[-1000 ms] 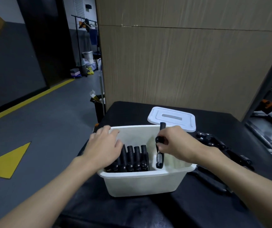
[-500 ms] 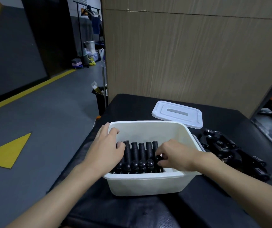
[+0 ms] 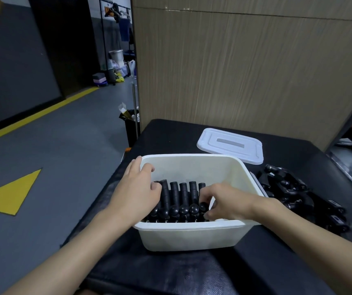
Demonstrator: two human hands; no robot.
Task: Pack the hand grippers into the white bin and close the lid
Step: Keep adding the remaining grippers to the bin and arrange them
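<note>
Both hands reach palm-down into the bin point(image 3: 192, 237): left hand point(image 3: 136, 194) loosely spread over the grippers point(image 3: 181, 199), right hand point(image 3: 228, 201) curled, pinching the rightmost one. Lid point(image 3: 230, 145) lies behind on the table point(image 3: 170, 133).

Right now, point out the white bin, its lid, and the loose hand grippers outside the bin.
white bin point(image 3: 192, 237), head view, front wall.
lid point(image 3: 230, 144), head view, flat top.
loose hand grippers point(image 3: 285, 188), head view, middle of pile.
</note>
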